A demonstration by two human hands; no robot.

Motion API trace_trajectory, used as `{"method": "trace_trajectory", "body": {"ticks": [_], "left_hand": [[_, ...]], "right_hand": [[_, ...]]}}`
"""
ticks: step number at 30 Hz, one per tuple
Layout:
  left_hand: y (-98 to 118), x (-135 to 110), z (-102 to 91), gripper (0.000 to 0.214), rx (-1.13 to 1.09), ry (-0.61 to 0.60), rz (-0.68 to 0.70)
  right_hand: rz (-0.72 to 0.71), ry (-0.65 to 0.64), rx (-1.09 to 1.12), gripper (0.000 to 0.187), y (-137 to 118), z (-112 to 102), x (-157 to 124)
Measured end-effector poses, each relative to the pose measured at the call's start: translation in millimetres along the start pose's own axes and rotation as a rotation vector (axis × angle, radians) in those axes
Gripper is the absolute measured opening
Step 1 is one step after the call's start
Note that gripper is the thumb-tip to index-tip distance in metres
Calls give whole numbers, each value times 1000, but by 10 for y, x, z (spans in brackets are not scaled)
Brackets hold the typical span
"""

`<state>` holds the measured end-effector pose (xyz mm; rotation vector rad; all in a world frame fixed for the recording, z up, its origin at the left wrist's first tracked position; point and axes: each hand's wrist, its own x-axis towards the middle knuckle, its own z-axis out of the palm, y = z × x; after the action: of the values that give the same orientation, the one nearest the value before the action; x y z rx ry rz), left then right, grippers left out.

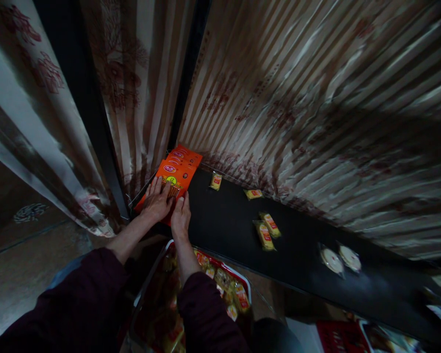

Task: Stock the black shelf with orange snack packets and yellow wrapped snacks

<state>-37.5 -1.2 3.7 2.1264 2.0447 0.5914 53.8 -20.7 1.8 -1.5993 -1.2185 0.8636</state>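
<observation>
An orange printed packet lies flat at the left end of a long black shelf. My left hand rests flat on the packet's near part, fingers stretched out and spread. My right hand lies beside it at the packet's right edge, fingers straight and together, touching the packet. Both arms wear dark maroon sleeves.
Several small yellow snack packs and two round white wrapped items lie along the shelf. Below my arms stands a red-rimmed basket full of packets. Striped floral wallpaper backs the shelf. A dark vertical post stands to the left.
</observation>
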Motion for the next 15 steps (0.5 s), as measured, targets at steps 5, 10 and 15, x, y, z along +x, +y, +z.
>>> {"method": "trace_trajectory", "body": {"ticks": [5, 10, 15], "left_hand": [[22, -4, -46, 55, 4, 19, -7], [35, 8, -44, 54, 15, 39, 26], [58, 35, -33, 54, 24, -11, 16]], "right_hand": [[25, 10, 2, 64, -34, -49, 33], [24, 21, -12, 61, -103, -79, 171], [39, 51, 3, 60, -126, -26, 370]]}}
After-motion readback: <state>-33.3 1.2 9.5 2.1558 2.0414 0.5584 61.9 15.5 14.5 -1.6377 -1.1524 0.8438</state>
